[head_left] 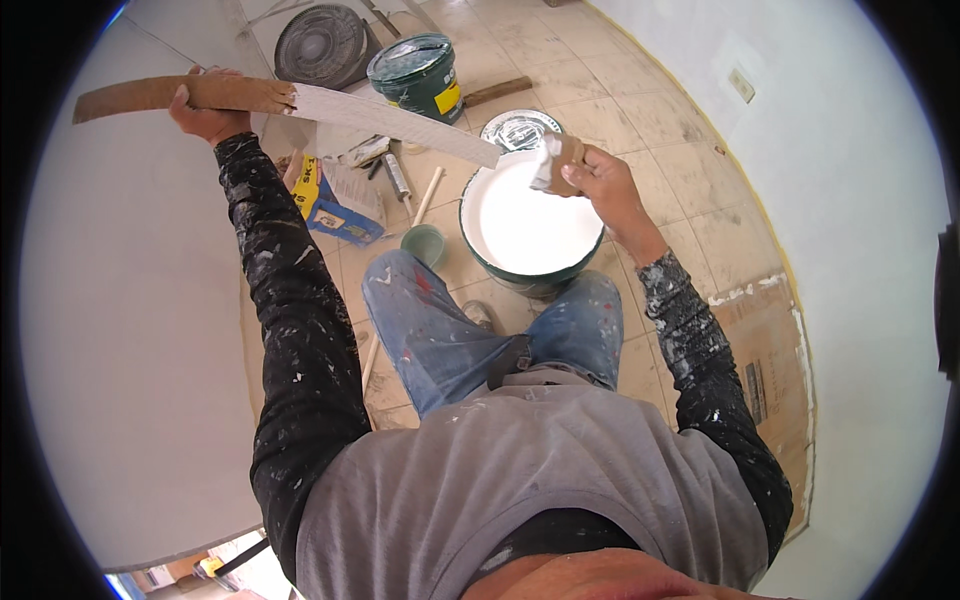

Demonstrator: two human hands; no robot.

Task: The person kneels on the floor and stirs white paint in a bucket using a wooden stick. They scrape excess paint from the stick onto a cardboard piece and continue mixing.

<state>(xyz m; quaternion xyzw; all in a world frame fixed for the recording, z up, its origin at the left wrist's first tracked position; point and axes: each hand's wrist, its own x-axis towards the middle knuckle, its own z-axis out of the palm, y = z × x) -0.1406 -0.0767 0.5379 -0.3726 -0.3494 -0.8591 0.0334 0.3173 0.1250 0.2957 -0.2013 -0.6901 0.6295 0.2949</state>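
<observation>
My left hand is closed around a long flat strip, held out across the far left. The strip's left part is bare brown; its right part is coated white, ending just above the bucket's rim. In my right hand a small brown piece smeared with white is pinched; whether it is cardboard I cannot tell. It hovers over the far right side of an open dark green bucket filled with white paint-like liquid. The bucket stands between my knees.
A lidded green bucket and a fan stand at the back. Left of the open bucket are a blue-and-yellow bag, a sealant tube and a green bowl. A round lid lies behind it. White walls flank me.
</observation>
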